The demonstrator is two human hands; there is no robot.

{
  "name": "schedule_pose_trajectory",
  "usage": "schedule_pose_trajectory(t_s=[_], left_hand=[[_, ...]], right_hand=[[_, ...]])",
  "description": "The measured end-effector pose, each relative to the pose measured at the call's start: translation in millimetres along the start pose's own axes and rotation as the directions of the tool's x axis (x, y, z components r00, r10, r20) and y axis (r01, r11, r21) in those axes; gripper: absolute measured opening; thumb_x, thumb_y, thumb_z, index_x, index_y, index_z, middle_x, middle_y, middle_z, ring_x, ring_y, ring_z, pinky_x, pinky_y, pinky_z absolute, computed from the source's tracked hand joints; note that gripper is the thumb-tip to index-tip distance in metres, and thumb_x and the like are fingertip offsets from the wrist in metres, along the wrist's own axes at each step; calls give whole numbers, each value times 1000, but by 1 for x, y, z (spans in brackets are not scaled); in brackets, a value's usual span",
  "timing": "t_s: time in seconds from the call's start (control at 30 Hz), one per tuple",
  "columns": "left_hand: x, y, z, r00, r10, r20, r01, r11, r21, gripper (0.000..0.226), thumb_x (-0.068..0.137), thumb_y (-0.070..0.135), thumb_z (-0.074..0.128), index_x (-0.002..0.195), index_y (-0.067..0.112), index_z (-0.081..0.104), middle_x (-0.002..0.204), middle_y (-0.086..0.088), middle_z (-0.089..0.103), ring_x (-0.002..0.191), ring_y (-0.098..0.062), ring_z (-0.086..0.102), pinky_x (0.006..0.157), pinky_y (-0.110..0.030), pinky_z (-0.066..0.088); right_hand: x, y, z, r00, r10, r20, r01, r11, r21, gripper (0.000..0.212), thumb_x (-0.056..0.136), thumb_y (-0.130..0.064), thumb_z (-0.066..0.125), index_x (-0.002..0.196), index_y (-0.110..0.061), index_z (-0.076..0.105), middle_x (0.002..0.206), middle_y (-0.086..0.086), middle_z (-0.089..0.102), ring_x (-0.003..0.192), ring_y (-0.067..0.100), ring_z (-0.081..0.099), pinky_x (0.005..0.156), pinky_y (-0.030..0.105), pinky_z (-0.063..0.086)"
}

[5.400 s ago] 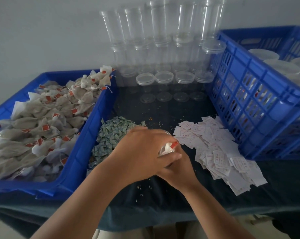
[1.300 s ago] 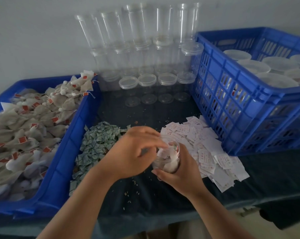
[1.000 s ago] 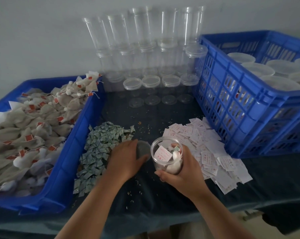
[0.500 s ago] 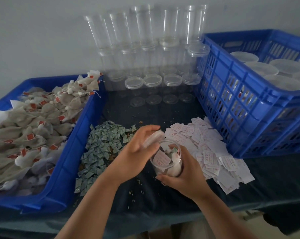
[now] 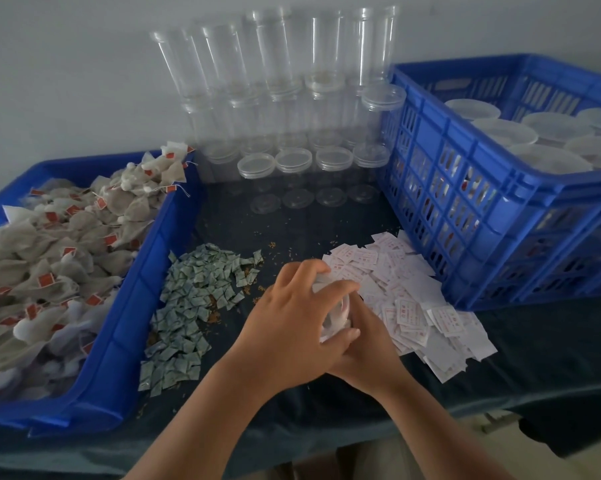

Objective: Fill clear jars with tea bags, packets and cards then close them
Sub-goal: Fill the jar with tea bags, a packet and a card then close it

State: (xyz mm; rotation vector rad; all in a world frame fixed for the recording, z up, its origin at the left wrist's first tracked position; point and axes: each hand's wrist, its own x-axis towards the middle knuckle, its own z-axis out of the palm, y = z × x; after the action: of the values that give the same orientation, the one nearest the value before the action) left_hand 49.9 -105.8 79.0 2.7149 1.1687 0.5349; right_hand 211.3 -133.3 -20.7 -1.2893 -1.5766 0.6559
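Note:
My left hand (image 5: 292,320) lies over the top of a small clear jar (image 5: 337,315), fingers curled round its lid and rim. My right hand (image 5: 368,344) grips the jar's body from the right and below. The jar is mostly hidden; white tea bags show through its wall. Green packets (image 5: 195,306) lie in a heap left of my hands. White cards (image 5: 413,296) with red print spread to the right. Tea bags (image 5: 60,251) with red tags fill the blue tray (image 5: 129,327) on the left.
Stacks of empty clear jars (image 5: 285,88) stand against the back wall, with a row of lidded ones (image 5: 294,161) in front. A tall blue crate (image 5: 493,216) at the right holds filled, lidded jars (image 5: 548,157). Loose tea crumbs dot the dark tablecloth (image 5: 292,233).
My left hand picked the lid up from the table, carried it to the open jar and now covers the jar's top. My right hand kept hold of the jar.

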Motion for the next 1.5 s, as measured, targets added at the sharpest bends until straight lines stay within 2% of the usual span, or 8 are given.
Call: schedule_pose_trajectory(t_s=[0.3, 0.6, 0.73, 0.8, 0.97, 1.07, 1.27, 1.5], left_hand=[[16, 26, 4, 966, -257, 45, 252, 963, 92, 63, 97, 77, 38, 141, 34, 49, 139, 9, 52, 125, -20, 51, 96, -42, 55], [27, -14, -16, 945, 280, 170, -207, 913, -352, 25, 95, 56, 73, 106, 34, 80, 131, 20, 69, 131, -2, 56, 115, -37, 43], [22, 9, -9, 980, -112, 162, 102, 992, 70, 73, 96, 81, 32, 155, 39, 44, 152, 9, 51, 143, -18, 44, 116, -46, 43], [19, 24, -1, 942, -293, 165, 283, 956, 80, 90, 86, 90, 16, 149, 30, 41, 138, 2, 53, 129, -23, 51, 102, -45, 52], [26, 20, 0, 994, -26, 109, 26, 1000, 3, 43, 89, 79, 54, 97, 37, 59, 108, 18, 64, 107, -3, 55, 95, -31, 48], [28, 0, -9, 971, 146, 191, -126, 986, -113, 27, 92, 64, 68, 100, 38, 70, 129, 23, 66, 125, 3, 51, 101, -21, 41], [14, 24, 16, 966, -257, -11, 255, 964, -80, 73, 87, 87, 42, 140, 39, 55, 133, 18, 57, 118, -11, 53, 97, -33, 53], [32, 3, 13, 998, -20, -60, 6, 975, -221, 34, 80, 50, 64, 107, 35, 79, 108, 22, 70, 99, 0, 63, 88, -15, 50]], right_hand=[[2, -6, 4, 998, -62, -8, 60, 985, -160, 49, 80, -55, 76, 118, -62, 45, 109, -34, 62, 88, -4, 68, 61, 11, 50], [-1, 0, -5, 999, 3, 46, -4, 1000, 22, 70, 73, -39, 92, 134, -46, 57, 123, -18, 73, 112, 7, 74, 83, 34, 66], [1, -4, -1, 1000, 4, 27, -4, 1000, -28, 71, 76, -45, 89, 134, -54, 48, 119, -24, 69, 100, 3, 73, 75, 24, 63], [2, -6, 1, 1000, -14, -3, 13, 994, -113, 57, 80, -55, 81, 124, -63, 47, 124, -34, 58, 105, -3, 67, 78, 18, 59], [0, 5, -3, 996, 58, 74, -57, 998, -17, 46, 75, -33, 85, 114, -40, 62, 103, -16, 72, 94, 10, 74, 68, 28, 62], [-2, 7, -5, 994, 97, 59, -96, 995, -24, 56, 68, -30, 89, 115, -45, 61, 106, -18, 75, 96, 6, 76, 73, 36, 65], [3, -3, 1, 997, 83, -2, -83, 996, -44, 49, 78, -49, 78, 121, -48, 55, 109, -18, 68, 91, 10, 72, 64, 28, 60], [4, -2, -3, 987, 152, -48, -150, 987, 49, 59, 69, -41, 89, 122, -41, 62, 106, -14, 78, 98, 10, 78, 75, 31, 65]])
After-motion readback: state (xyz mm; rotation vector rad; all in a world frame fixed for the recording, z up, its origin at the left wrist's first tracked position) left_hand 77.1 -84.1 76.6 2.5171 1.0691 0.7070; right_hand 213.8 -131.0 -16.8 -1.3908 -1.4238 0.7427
